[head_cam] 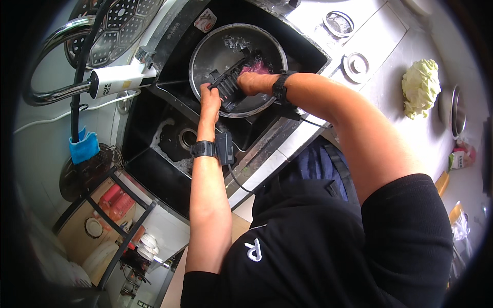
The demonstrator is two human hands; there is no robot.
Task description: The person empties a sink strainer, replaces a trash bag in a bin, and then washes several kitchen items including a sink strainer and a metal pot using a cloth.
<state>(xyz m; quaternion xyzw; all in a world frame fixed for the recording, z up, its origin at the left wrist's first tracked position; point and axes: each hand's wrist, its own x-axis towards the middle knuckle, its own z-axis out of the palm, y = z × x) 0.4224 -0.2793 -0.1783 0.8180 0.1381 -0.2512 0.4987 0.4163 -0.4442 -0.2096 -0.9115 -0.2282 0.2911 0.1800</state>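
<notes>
A large round metal basin (pixel 200 50) with water in it stands in the upper bowl of a black sink. My left hand (pixel 210 98) grips the near left end of a black slatted plastic part (pixel 230 82), which is tilted in the basin. At the basin's right side, my right hand (pixel 250 82) is down by the water, its fingers on a pink cloth (pixel 257 67) against the slatted part. The fingertips of that hand are partly hidden by the water and the cloth. Both wrists wear black straps with cabled devices.
A white and chrome faucet (pixel 123 79) reaches in from the left. The sink's lower bowl has a drain (pixel 188 138) with suds near it. On the right counter are a cabbage (pixel 421 88), a round metal lid (pixel 356 67) and a sink strainer (pixel 338 24). A blue cloth (pixel 84 147) hangs at left.
</notes>
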